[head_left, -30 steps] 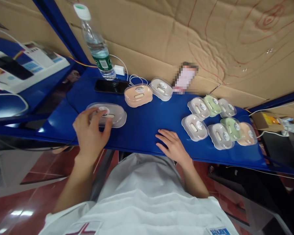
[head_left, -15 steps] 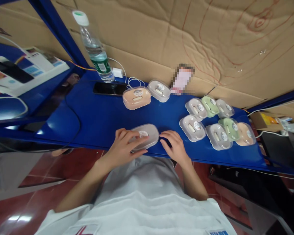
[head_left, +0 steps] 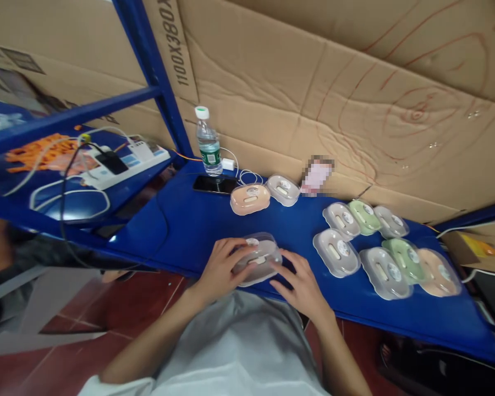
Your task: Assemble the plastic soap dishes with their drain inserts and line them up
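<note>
A grey soap box (head_left: 268, 254) with a clear lid and a round label lies near the table's front edge. My left hand (head_left: 225, 268) grips its left side, fingers reaching over the lid and thumb close to the pale oblong in the middle. At the right end, my right hand (head_left: 303, 280) has its fingers apart, with the fingertips at the rim and the thumb off it. Beyond my hands sit a peach soap box (head_left: 243, 204) and another grey soap box (head_left: 285, 199).
Several more soap boxes stand at the right, including a green one (head_left: 363, 219) and a peach one (head_left: 439, 275). A water bottle (head_left: 209, 148), a black phone (head_left: 215, 185) and a charger (head_left: 228, 164) sit at the back left. A power strip (head_left: 127, 168) lies farther left.
The camera view has tilted up and shifted left. My right hand has come in against the box's right end. The pale oblong on the lid now shows between my hands.
</note>
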`<state>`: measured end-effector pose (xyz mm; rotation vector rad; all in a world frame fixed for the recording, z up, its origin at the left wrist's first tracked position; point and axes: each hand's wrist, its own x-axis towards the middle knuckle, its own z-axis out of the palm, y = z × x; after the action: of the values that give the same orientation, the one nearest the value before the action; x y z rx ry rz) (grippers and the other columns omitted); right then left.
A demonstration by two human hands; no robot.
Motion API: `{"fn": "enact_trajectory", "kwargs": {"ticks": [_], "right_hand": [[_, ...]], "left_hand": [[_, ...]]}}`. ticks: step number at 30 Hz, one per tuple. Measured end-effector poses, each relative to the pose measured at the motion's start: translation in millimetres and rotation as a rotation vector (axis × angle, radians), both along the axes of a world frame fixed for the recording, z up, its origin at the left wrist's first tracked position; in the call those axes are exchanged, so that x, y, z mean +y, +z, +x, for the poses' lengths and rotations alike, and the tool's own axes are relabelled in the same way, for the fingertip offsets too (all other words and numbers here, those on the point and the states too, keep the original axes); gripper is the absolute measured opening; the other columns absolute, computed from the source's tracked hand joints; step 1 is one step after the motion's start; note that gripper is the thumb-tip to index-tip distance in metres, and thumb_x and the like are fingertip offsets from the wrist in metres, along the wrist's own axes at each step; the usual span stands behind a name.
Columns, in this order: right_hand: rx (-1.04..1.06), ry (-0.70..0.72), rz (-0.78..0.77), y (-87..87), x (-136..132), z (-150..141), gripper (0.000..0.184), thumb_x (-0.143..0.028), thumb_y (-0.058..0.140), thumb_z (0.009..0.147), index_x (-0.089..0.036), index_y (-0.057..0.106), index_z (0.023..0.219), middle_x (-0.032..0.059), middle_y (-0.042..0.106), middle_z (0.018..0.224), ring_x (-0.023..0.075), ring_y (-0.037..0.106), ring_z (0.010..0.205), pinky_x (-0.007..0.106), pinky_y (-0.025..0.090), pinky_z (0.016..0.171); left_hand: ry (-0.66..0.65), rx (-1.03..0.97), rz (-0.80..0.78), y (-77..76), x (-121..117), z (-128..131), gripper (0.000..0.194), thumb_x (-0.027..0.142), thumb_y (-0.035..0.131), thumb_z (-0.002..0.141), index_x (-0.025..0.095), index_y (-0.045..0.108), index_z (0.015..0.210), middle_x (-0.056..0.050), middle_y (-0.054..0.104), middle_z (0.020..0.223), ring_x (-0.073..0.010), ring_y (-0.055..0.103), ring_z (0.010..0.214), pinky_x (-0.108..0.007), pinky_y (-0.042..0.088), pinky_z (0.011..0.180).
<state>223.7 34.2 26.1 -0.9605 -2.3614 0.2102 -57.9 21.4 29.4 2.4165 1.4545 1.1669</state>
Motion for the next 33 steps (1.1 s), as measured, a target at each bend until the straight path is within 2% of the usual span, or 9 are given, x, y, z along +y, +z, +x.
{"fn": "enact_trajectory", "kwargs": {"ticks": [6,9,12,16,18,21,24,29,33], "right_hand": [[-0.022,0.015,0.021,1.2,0,-3,0.033,-0.032,0.071,0.105,-0.030,0.072,0.138,0.0130,0.065,0.150,0.0318,0.065,0.136,0.055,0.060,0.111],[-0.005,0.013,-0.003,-1.5,1,-1,0.030,-0.033,0.072,0.105,-0.028,0.072,0.134,0.0130,0.067,0.151,0.0319,0.064,0.137,0.054,0.058,0.112],[0.010,0.049,-0.034,-4.0,1,0,0.019,-0.035,0.074,0.105,-0.025,0.071,0.120,0.0120,0.072,0.146,0.0327,0.062,0.139,0.055,0.054,0.112],[0.022,0.081,-0.077,-3.5,1,0,0.016,-0.037,0.073,0.106,-0.025,0.066,0.114,0.0104,0.077,0.139,0.0315,0.066,0.136,0.056,0.048,0.110],[0.036,0.075,-0.089,-2.0,1,-1,0.015,-0.036,0.071,0.107,-0.025,0.064,0.115,0.0107,0.077,0.139,0.0307,0.068,0.135,0.055,0.046,0.111],[0.037,0.068,-0.096,0.2,1,-1,0.014,-0.036,0.069,0.109,-0.025,0.061,0.113,0.0101,0.078,0.138,0.0295,0.067,0.136,0.053,0.044,0.112],[0.037,0.067,-0.079,1.1,1,0,0.015,-0.036,0.069,0.109,-0.025,0.060,0.114,0.0087,0.078,0.136,0.0282,0.067,0.136,0.052,0.043,0.113],[0.094,-0.033,0.019,-0.8,2,5,0.012,-0.031,0.068,0.109,-0.027,0.064,0.119,0.0067,0.081,0.128,0.0276,0.071,0.127,0.051,0.047,0.110],[0.199,-0.172,0.107,-3.6,6,6,0.012,-0.028,0.070,0.107,-0.027,0.069,0.119,0.0073,0.080,0.126,0.0284,0.071,0.121,0.050,0.053,0.104]], "left_hand": [[0.101,0.038,-0.015,-1.5,10,-16,0.031,0.040,0.065,0.107,0.029,0.073,0.135,-0.010,0.074,0.128,-0.0272,0.068,0.119,-0.045,0.051,0.101],[0.201,0.059,0.016,-5.5,18,-34,0.028,0.041,0.065,0.107,0.028,0.075,0.129,-0.010,0.075,0.126,-0.0285,0.069,0.119,-0.045,0.051,0.100],[0.291,0.123,0.042,-10.2,24,-54,0.026,0.040,0.064,0.108,0.026,0.076,0.126,-0.010,0.076,0.126,-0.0311,0.070,0.118,-0.048,0.050,0.101],[0.327,0.172,0.053,-9.3,22,-66,0.027,0.032,0.061,0.109,0.027,0.072,0.133,-0.011,0.074,0.131,-0.0323,0.070,0.121,-0.057,0.044,0.113],[0.275,0.138,0.076,-4.1,15,-58,0.029,0.031,0.061,0.109,0.028,0.069,0.137,-0.011,0.072,0.135,-0.0315,0.068,0.127,-0.059,0.041,0.120],[0.061,0.090,0.043,3.1,0,-32,0.042,0.040,0.065,0.108,0.028,0.061,0.148,-0.013,0.067,0.144,-0.0307,0.063,0.136,-0.054,0.046,0.121],[-0.124,0.097,0.010,-0.1,-10,-2,0.060,0.052,0.069,0.105,0.028,0.053,0.157,-0.016,0.057,0.157,-0.0332,0.056,0.145,-0.053,0.049,0.122],[-0.132,0.124,0.101,-20.0,-12,23,0.064,0.042,0.068,0.106,0.022,0.044,0.162,-0.023,0.046,0.166,-0.0360,0.047,0.155,-0.058,0.050,0.123],[-0.156,0.223,0.105,-21.6,-15,24,0.054,0.035,0.068,0.107,0.027,0.051,0.158,-0.019,0.052,0.163,-0.0349,0.051,0.152,-0.060,0.049,0.122]]}}
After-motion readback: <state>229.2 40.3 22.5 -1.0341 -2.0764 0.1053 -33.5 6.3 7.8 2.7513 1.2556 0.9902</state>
